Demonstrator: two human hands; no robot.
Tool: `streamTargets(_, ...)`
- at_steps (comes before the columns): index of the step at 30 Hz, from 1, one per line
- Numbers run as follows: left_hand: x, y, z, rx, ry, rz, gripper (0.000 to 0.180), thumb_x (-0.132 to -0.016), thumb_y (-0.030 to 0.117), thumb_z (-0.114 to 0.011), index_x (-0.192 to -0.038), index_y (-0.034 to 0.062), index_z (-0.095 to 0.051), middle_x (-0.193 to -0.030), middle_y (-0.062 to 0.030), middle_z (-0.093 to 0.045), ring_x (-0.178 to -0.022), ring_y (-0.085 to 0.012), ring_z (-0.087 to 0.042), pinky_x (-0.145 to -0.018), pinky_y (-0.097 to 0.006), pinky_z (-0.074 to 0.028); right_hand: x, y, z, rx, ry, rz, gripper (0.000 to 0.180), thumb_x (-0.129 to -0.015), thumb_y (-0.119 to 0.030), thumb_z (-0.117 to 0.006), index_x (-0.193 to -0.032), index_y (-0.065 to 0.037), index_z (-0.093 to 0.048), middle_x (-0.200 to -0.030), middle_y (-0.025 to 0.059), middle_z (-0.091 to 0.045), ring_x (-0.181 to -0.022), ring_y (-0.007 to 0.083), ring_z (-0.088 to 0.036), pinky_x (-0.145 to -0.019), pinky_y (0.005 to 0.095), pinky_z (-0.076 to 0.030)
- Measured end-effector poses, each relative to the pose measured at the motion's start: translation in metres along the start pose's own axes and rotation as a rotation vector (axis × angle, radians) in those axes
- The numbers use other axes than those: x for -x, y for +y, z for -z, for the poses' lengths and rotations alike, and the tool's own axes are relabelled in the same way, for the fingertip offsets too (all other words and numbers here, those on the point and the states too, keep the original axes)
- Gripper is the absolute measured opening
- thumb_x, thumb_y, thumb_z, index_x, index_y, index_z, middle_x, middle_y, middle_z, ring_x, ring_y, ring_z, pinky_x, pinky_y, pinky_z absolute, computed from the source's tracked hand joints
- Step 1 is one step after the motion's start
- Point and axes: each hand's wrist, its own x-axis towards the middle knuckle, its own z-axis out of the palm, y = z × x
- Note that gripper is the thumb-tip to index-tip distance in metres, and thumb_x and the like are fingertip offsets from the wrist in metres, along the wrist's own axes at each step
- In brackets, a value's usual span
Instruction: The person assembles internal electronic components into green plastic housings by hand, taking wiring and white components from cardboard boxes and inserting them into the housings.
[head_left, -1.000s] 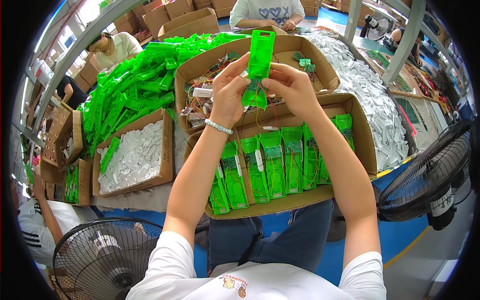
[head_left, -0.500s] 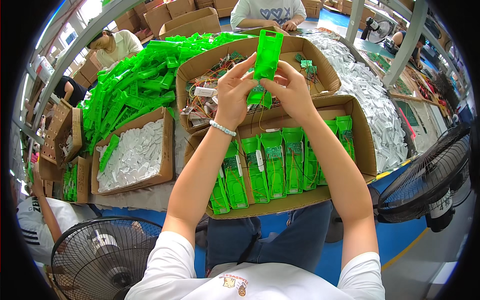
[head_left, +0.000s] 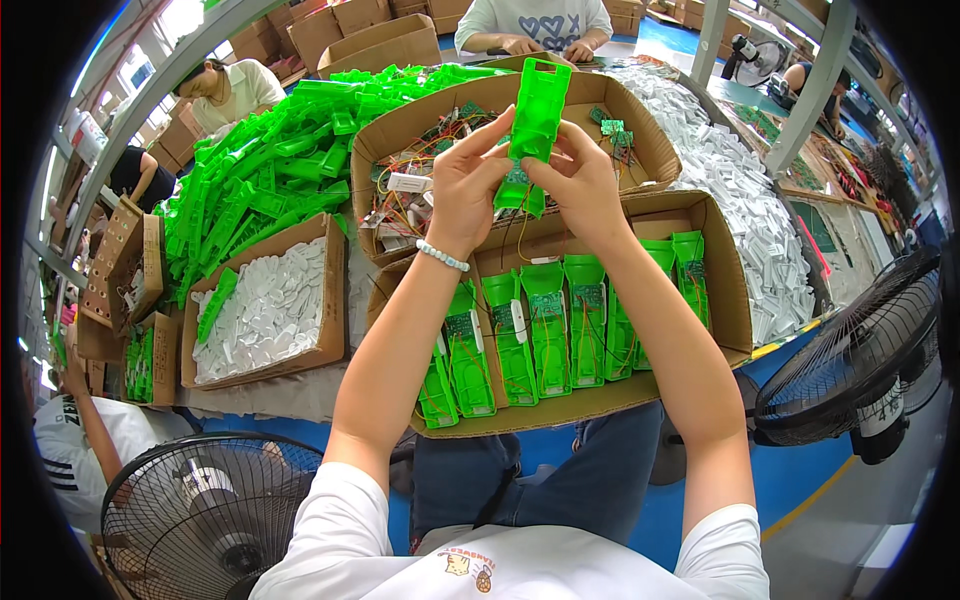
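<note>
Both my hands hold up one green plastic housing (head_left: 536, 115) above the cardboard boxes. My left hand (head_left: 468, 185) grips its left side, fingers wrapped behind it. On the other side my right hand (head_left: 580, 185) closes round it, the thumb pressed on a small circuit board (head_left: 517, 180) near its lower end. Thin wires hang from that end. Below my hands, a cardboard box (head_left: 735, 300) holds several green housings (head_left: 548, 335) side by side, fitted with circuit boards and wires. Behind it, another box (head_left: 655, 150) contains tangled wires (head_left: 405, 215) and loose boards (head_left: 615, 130).
Green housings (head_left: 260, 165) are heaped at the left. A box of white plastic parts (head_left: 265, 310) stands before them; more white parts (head_left: 740, 190) are piled at the right. Fans stand at lower left (head_left: 215, 510) and right (head_left: 850, 350). A co-worker (head_left: 530, 25) sits opposite.
My hands and the green housing stay almost in place, with only a slight shift. The hands of the co-worker opposite have moved on the far side of the table.
</note>
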Motion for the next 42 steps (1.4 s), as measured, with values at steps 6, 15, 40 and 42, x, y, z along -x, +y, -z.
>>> streamTargets(6, 0.001, 0.0, -0.001, -0.005, -0.012, 0.002, 0.052, -0.084, -0.012, -0.051, -0.136, -0.0058, -0.051, -0.131, -0.0166, -0.06, -0.117, -0.0249, -0.062, -0.095, -0.034, -0.053, -0.001, 0.001, 0.004, -0.066, -0.011, -0.028, 0.052, -0.084, -0.008, -0.07, -0.13, 0.006, -0.051, -0.118, 0.0121, -0.064, -0.101, 0.0161, -0.065, -0.085, 0.0279, -0.053)
streamTargets(15, 0.002, 0.001, -0.003, -0.022, -0.025, 0.016, 0.05, -0.087, -0.01, -0.053, -0.137, -0.0056, -0.05, -0.133, -0.0164, -0.058, -0.118, -0.0244, -0.06, -0.098, -0.034, -0.051, -0.002, -0.003, 0.006, -0.045, -0.004, -0.1, 0.052, -0.083, -0.007, -0.071, -0.13, 0.006, -0.051, -0.118, 0.0126, -0.063, -0.103, 0.017, -0.065, -0.084, 0.0278, -0.053)
streamTargets(40, 0.001, 0.004, 0.0, -0.017, -0.14, 0.089, 0.075, -0.07, -0.02, -0.054, -0.143, -0.0034, -0.043, -0.137, -0.0128, -0.054, -0.126, -0.0259, -0.053, -0.092, -0.034, -0.056, -0.004, -0.002, 0.011, -0.057, -0.009, -0.144, 0.049, -0.083, -0.009, -0.071, -0.127, 0.003, -0.053, -0.107, 0.0063, -0.068, -0.082, 0.0066, -0.061, -0.063, 0.0214, -0.045)
streamTargets(42, 0.001, 0.004, 0.0, -0.018, -0.141, 0.097, 0.076, -0.07, -0.02, -0.054, -0.144, -0.0027, -0.043, -0.139, -0.012, -0.052, -0.127, -0.0255, -0.052, -0.092, -0.034, -0.056, -0.004, -0.002, 0.01, -0.076, -0.003, -0.144, 0.049, -0.083, -0.009, -0.071, -0.127, 0.004, -0.053, -0.107, 0.0061, -0.068, -0.082, 0.0066, -0.061, -0.063, 0.0216, -0.045)
